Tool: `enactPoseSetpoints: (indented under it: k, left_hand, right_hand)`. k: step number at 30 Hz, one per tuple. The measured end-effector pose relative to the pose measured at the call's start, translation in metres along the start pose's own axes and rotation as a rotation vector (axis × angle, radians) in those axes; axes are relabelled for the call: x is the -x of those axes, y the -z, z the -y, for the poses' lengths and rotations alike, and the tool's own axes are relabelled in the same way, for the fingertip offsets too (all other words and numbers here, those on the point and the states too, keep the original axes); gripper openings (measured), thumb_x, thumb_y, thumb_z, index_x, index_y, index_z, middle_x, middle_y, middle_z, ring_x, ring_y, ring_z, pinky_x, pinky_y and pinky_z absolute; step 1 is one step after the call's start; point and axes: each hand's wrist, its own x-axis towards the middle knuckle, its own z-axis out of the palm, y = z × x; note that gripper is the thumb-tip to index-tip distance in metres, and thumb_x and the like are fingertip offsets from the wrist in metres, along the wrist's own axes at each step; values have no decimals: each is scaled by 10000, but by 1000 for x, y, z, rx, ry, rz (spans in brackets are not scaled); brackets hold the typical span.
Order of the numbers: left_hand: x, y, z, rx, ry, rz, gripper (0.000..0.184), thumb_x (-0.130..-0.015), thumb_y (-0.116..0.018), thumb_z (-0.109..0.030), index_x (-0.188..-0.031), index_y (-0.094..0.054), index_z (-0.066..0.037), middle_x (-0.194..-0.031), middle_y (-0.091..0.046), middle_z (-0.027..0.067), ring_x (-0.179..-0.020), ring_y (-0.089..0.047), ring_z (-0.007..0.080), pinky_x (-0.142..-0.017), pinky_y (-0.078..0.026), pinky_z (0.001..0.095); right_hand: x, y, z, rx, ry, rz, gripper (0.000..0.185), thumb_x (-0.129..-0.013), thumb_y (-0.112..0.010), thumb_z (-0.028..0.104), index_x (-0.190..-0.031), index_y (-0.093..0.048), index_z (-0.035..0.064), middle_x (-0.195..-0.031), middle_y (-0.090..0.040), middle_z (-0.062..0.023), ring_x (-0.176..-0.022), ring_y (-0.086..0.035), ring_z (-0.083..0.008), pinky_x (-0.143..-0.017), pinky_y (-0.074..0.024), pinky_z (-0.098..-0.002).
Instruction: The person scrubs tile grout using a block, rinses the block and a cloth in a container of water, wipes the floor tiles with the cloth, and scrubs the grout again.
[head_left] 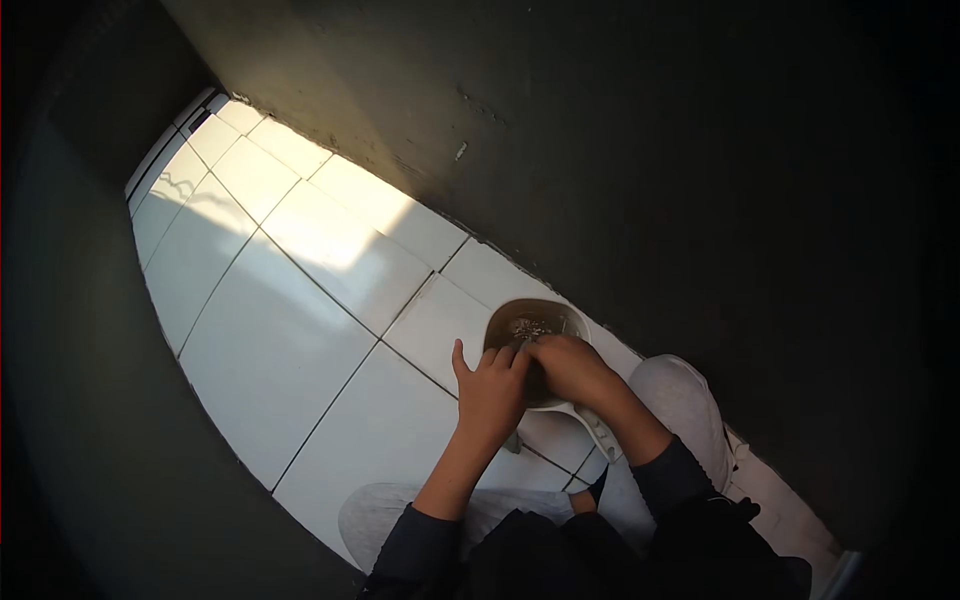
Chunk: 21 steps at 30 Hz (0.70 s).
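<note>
A pale dipper (578,318) with a holed handle (601,436) stands on the tiles in front of my crossed legs. Dark water with whitish specks or bubbles (528,327) shows inside it. My left hand (493,388) reaches over its near left side, fingers bent inward and one outer finger sticking out. Across the right side comes my right hand (566,366), its fingers curled against the left fingertips. Both sets of fingers meet above or in the water. Whatever they hold, perhaps something small and dark, is hidden by the hands.
White floor tiles (290,350) stretch away to the upper left, with a bright sunlit patch (320,220). A dark wall (640,170) runs along the right side, close to the dipper. My knee (680,400) in pale trousers is right beside the dipper.
</note>
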Motion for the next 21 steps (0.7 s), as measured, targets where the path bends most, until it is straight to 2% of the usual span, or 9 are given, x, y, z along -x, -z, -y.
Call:
enactPoseSetpoints:
  k: [4, 6, 7, 9, 12, 16, 18, 19, 21]
  left_hand:
    - [-4, 8, 6, 216, 111, -89, 332, -756, -577, -26, -1083, -559, -82, -935, -588, 64, -951, -599, 216, -1008, -297, 599]
    - [-5, 10, 9, 270, 115, -196, 395, -753, -583, -24, -1142, -538, -82, -1001, -563, 89, -975, -584, 235, -1021, -299, 573]
    - [-4, 12, 9, 270, 118, -199, 395, -753, -583, -24, -1142, -538, -82, -1001, -563, 89, -975, -584, 235, -1021, -299, 573]
    - [-3, 13, 8, 220, 60, -85, 379, -758, -595, -40, -1134, -560, -79, -1064, -534, 95, -1028, -553, 242, -1010, -302, 589]
    - [-1, 12, 6, 167, 30, -58, 313, -763, -620, -72, -1074, -591, -89, -1074, -525, 93, -1077, -523, 246, -996, -308, 605]
    - [1, 10, 7, 160, 30, -52, 259, -764, -642, -106, -1020, -607, -88, -1085, -528, 90, -1098, -510, 249, -982, -314, 619]
    - [1, 8, 7, 181, 15, -102, 219, -790, -654, -145, -997, -607, -92, -1101, -528, 96, -1088, -511, 277, -979, -335, 574]
    - [1, 8, 7, 182, 13, -99, 219, -790, -654, -145, -997, -607, -92, -1101, -528, 96, -1088, -511, 277, -979, -335, 574]
    - [0, 8, 10, 243, 24, -121, 220, -797, -656, -146, -1005, -608, -91, -1089, -545, 90, -1069, -525, 276, -973, -355, 526]
  right_hand:
    - [9, 56, 12, -96, 3, 31, 270, -747, -523, -25, -991, -625, 32, -940, -649, -158, -902, -630, -339, -797, -493, -434]
    - [18, 81, 20, -280, 177, -217, 236, -750, -487, -29, -944, -613, 18, -906, -640, -155, -840, -636, -308, -737, -494, -394]
    - [22, 92, 26, -279, 181, -215, 236, -750, -487, -29, -944, -613, 18, -906, -640, -155, -840, -636, -308, -737, -494, -394]
    - [29, 106, 34, -479, 127, -260, 230, -713, -485, -48, -892, -620, 5, -875, -634, -116, -801, -628, -249, -727, -484, -352]
    - [32, 110, 34, -502, 122, -267, 208, -720, -505, -26, -890, -622, -1, -881, -629, -101, -794, -628, -225, -729, -484, -339]
    - [20, 81, 24, -418, 94, -172, 181, -715, -542, 21, -878, -618, -3, -883, -620, -105, -789, -620, -249, -714, -483, -347]
    - [12, 58, 20, -267, 76, -114, 131, -728, -576, 60, -850, -597, 14, -874, -581, -137, -817, -586, -301, -733, -480, -393]
    - [9, 47, 17, -196, 57, -78, 182, -709, -643, 89, -876, -592, 35, -910, -577, -143, -896, -571, -337, -778, -480, -426]
    - [1, 19, 8, -124, 67, -113, 229, -701, -668, 100, -908, -593, 37, -931, -580, -148, -903, -568, -349, -783, -479, -432]
